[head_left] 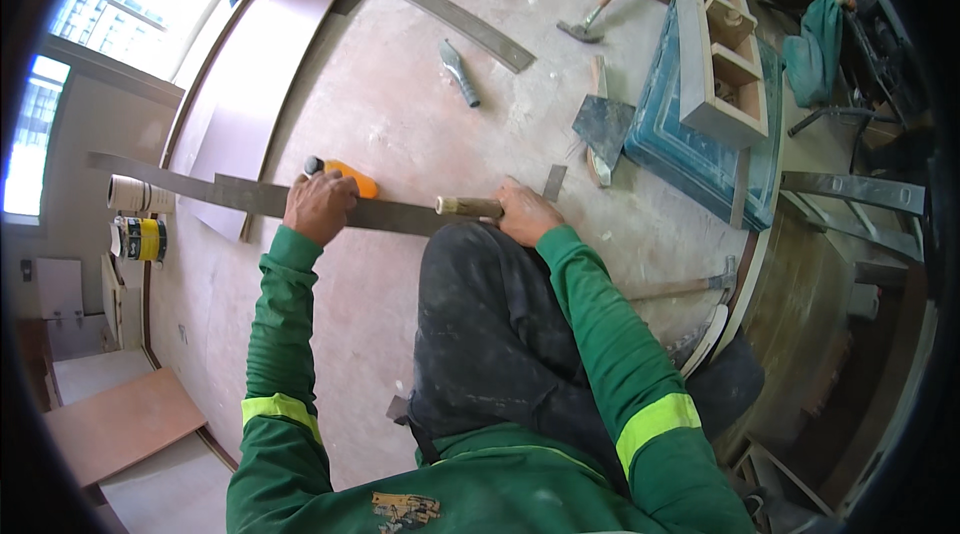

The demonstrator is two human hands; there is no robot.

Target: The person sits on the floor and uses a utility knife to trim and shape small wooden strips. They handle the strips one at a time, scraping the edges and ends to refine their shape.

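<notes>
A long dark, thin strip [395, 218] runs across in front of my knee, reaching left past the edge of the board. My left hand [320, 206] is closed over it, fingers bent around its far side. Just beyond those fingers is an orange object [353, 177] with a dark rounded end, partly hidden by the hand; whether the hand touches it I cannot tell. My right hand [525, 212] is closed around a round wooden handle [468, 206] that points left above the strip. The other end of that tool is hidden by the hand and knee.
Around me on the board lie a hammer [597, 9], a grey-handled tool [459, 74], a flat dark blade [604, 124] and another hammer [690, 282]. A wooden tray [725, 104] rests on a teal case [655, 139]. Cans [140, 239] stand left.
</notes>
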